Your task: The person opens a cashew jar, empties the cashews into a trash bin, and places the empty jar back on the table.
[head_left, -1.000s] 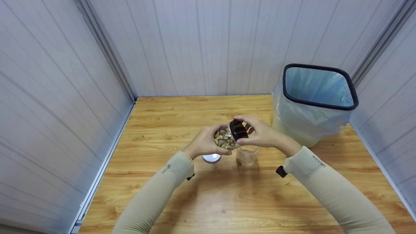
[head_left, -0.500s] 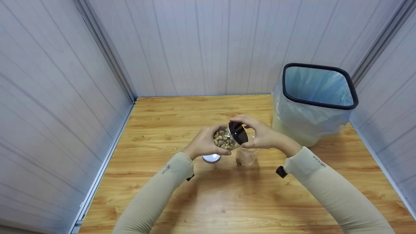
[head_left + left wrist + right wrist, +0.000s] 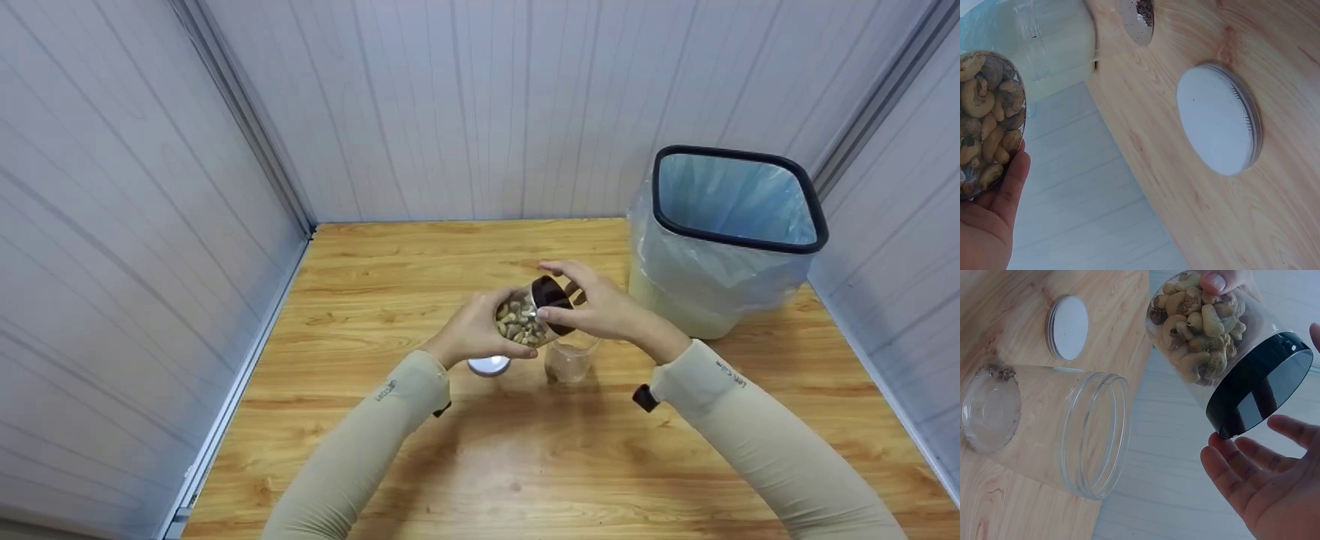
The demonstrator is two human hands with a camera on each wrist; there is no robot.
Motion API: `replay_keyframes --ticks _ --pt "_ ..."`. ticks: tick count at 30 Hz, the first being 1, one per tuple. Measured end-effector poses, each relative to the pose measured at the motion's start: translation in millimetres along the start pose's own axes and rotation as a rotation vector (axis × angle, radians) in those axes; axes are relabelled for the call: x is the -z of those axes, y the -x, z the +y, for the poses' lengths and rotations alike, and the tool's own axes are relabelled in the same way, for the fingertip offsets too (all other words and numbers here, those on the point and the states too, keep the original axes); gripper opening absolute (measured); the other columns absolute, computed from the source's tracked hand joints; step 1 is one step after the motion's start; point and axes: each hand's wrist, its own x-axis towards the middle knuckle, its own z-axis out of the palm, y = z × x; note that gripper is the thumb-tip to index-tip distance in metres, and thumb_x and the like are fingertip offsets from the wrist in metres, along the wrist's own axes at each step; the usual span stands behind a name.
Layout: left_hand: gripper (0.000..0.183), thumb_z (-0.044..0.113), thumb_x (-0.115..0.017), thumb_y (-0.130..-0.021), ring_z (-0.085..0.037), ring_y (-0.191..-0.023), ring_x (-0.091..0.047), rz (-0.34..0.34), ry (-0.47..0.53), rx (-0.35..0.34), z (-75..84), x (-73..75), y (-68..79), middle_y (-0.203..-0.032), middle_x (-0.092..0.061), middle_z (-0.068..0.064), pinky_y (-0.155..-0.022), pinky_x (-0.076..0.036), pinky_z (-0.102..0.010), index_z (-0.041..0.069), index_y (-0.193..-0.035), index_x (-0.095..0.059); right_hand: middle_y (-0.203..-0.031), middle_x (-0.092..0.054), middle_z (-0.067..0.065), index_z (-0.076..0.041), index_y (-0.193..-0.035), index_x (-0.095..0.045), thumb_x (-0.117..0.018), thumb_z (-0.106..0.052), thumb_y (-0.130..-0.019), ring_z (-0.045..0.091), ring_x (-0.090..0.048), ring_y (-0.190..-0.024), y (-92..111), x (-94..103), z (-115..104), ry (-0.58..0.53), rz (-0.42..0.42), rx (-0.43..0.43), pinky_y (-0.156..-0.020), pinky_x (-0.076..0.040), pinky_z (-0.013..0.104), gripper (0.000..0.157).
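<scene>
My left hand (image 3: 472,328) grips a clear jar of cashews (image 3: 517,322) round its base, tilted above the table with its black lid (image 3: 1255,385) toward the right. The lid sits on the jar's mouth. Loosely spread, the fingers of my right hand (image 3: 607,306) are right at the lid's edge, and its thumb overlaps the lid in the head view. Below stands a second clear jar (image 3: 1039,422), without a lid, with dark crumbs at its bottom. A white round lid (image 3: 1213,121) lies flat on the table to that jar's left.
At the back right stands a pale bin with a black rim (image 3: 739,244), lined with a translucent plastic bag (image 3: 712,277). Light panelled walls (image 3: 487,112) border the wooden table (image 3: 390,270) at the back and sides.
My right hand has come off its hold on the black lid, its fingers spreading and its thumb shifting left across the lid. The left hand and the cashew jar have hardly moved.
</scene>
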Motion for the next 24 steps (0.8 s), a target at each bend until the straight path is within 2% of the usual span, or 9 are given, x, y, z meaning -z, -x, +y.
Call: replay_keyframes --ticks 3,5,11,17,21,24 --pt "0.095 0.034 -0.102 -0.07 -0.017 -0.115 -0.071 -0.004 0.001 -0.002 0.8 -0.6 -0.3 -0.137 -0.074 -0.003 -0.103 -0.06 -0.036 0.015 -0.153 -0.06 -0.152 -0.059 0.019 -0.014 -0.163 -0.049 -0.074 -0.043 -0.102 0.033 -0.068 -0.107 -0.7 -0.8 -0.2 0.03 0.007 -0.037 -0.088 -0.063 0.048 0.073" --pt "0.095 0.034 -0.102 -0.07 -0.017 -0.115 -0.071 -0.007 0.001 0.002 1.7 -0.6 -0.4 -0.137 -0.074 -0.003 -0.102 -0.06 -0.036 0.016 -0.153 -0.06 -0.148 -0.061 0.02 -0.014 -0.163 -0.049 -0.072 -0.048 -0.103 0.031 -0.068 -0.102 -0.9 -0.9 -0.2 0.05 0.002 -0.058 -0.087 -0.061 0.047 0.073" --pt "0.092 0.034 -0.102 -0.071 -0.017 -0.112 -0.071 -0.009 -0.006 0.012 4.2 -0.6 -0.3 -0.133 -0.074 -0.003 -0.099 -0.061 -0.036 0.015 -0.151 -0.061 -0.145 -0.065 0.017 -0.014 -0.166 -0.046 -0.066 -0.061 -0.103 0.034 -0.067 -0.118 -0.7 -1.5 0.0 0.065 -0.022 -0.134 -0.102 -0.057 0.057 0.081" --pt "0.093 0.034 -0.102 -0.071 -0.017 -0.113 -0.071 -0.013 -0.009 0.012 4.8 0.0 0.4 -0.135 -0.074 -0.003 -0.099 -0.062 -0.036 0.017 -0.152 -0.06 -0.135 -0.068 0.016 -0.014 -0.162 -0.047 -0.064 -0.063 -0.103 0.032 -0.068 -0.108 0.0 -1.6 -1.9 0.055 -0.041 -0.157 -0.094 -0.059 0.053 0.079" --pt "0.094 0.034 -0.102 -0.071 -0.017 -0.114 -0.071 -0.013 -0.005 0.009 4.6 0.2 0.3 -0.136 -0.074 -0.002 -0.1 -0.061 -0.037 0.017 -0.153 -0.06 -0.133 -0.069 0.016 -0.015 -0.157 -0.052 -0.066 -0.06 -0.103 0.033 -0.067 -0.114 0.7 -1.3 -2.4 0.04 -0.038 -0.146 -0.096 -0.059 0.054 0.072" --pt "0.094 0.034 -0.103 -0.07 -0.017 -0.115 -0.071 -0.012 0.0 0.005 4.3 0.4 -0.3 -0.136 -0.074 -0.002 -0.101 -0.061 -0.036 0.017 -0.153 -0.06 -0.137 -0.067 0.017 -0.014 -0.158 -0.051 -0.067 -0.057 -0.103 0.035 -0.067 -0.116 1.0 -0.3 -2.6 0.026 -0.045 -0.142 -0.097 -0.059 0.055 0.071"
